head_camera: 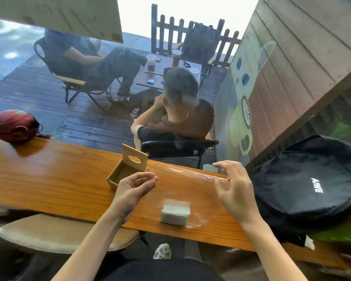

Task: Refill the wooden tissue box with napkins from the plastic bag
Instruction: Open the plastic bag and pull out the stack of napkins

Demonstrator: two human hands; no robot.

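The wooden tissue box [121, 172] stands on the wooden counter [49, 175] with its slotted lid tipped upright; its inside looks empty. To its right lies the clear plastic bag [182, 179], spread flat, with a white stack of napkins [175, 212] inside near the front edge. My left hand [135, 188] is curled just right of the box, fingertips pinched at the bag's left edge. My right hand [234, 187] hovers at the bag's right edge with fingers spread; the plastic film overlaps its fingertips.
A black backpack [306, 183] fills the counter's right end, close to my right hand. A red helmet [13, 125] rests at the far left. A beige stool [55, 234] stands below the counter. Behind the window glass, people sit on chairs on a deck.
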